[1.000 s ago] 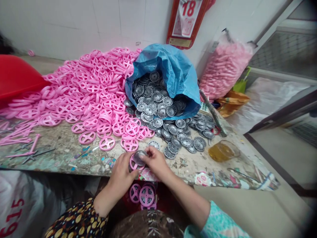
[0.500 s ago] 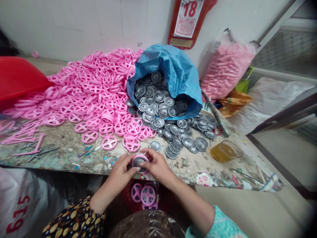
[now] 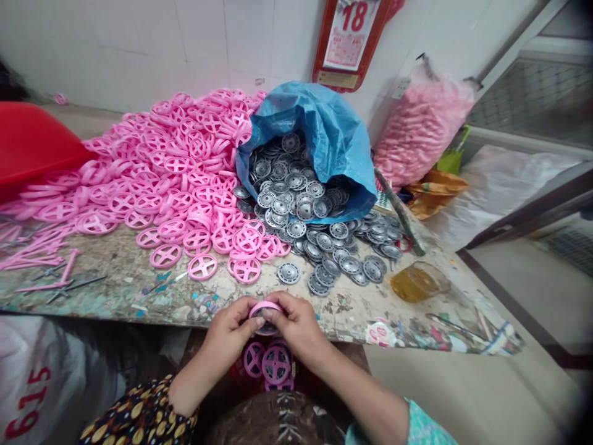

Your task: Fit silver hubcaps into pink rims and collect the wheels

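Observation:
Between my hands, at the front edge of the table, is a pink toy wheel (image 3: 265,306) with a grey disc set inside its rim. My left hand (image 3: 231,327) grips its left side, thumb pressing on the disc. On the opposite side my right hand (image 3: 296,321) is closed round the rim, its thumb also on the disc. Below them, under the table edge, several pink wheels (image 3: 277,363) with dark discs lie in what looks like a red container. A loose grey disc (image 3: 289,272) and a pink wheel (image 3: 246,271) lie just beyond my hands.
A large heap of pink wheels (image 3: 152,167) covers the left. Grey discs (image 3: 303,204) spill from a blue bag (image 3: 340,136). To the right stand a cup of yellow liquid (image 3: 414,282) and a bag of pink parts (image 3: 417,130). A red tray (image 3: 37,145) is at far left.
Both hands have lowered slightly with the pink wheel, and it now tilts so more of its rim shows. Both thumbs press on the disc. The view has shifted slightly.

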The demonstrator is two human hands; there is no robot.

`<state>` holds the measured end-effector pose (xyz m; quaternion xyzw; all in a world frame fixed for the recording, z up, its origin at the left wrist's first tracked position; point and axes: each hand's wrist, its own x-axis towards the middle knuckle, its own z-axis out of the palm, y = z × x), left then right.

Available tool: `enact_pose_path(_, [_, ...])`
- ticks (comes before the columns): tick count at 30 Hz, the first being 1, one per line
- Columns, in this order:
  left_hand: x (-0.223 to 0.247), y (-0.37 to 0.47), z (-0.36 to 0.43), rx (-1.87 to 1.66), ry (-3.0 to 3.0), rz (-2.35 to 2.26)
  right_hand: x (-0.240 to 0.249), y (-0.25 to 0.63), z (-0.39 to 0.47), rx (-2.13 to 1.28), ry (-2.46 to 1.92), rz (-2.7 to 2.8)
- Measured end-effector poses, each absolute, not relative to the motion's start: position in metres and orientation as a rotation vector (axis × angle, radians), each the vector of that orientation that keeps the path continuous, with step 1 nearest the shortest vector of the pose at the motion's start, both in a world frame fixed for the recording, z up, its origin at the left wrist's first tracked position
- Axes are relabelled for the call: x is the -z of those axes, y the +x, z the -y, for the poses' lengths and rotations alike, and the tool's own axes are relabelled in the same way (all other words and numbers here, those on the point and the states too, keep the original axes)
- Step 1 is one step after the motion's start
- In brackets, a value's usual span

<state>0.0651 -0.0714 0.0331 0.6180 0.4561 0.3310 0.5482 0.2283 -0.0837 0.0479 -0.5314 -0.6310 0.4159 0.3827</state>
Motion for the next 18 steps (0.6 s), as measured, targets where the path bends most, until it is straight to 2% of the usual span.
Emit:
enact_pose_path(4, [-0.032,0.053,0.069,-0.553,1.463,-1.018,-0.051,0.235,0.090,-1.140,-1.446,1.900])
enact_pose_path(7, [-0.033,0.042,0.059,-0.614,1.556,-1.209,-0.062,0.244,0.088,-0.813,-1.492,2.112])
enact_pose_path(10, [-0.031,0.039,0.044,-0.770,1.885,-1.555,-0.066,0.253,0.072,-0.406,-1.632,2.156])
enact_pose_path(12, [-0.029,0.042,0.035,-0.737,2.136,-1.688,-0.064,0.257,0.057,-0.195,-1.770,2.193])
enact_pose_path(18, [-0.026,0.046,0.018,-0.537,2.526,-1.699,-0.053,0.262,0.033,0.005,-1.894,2.426])
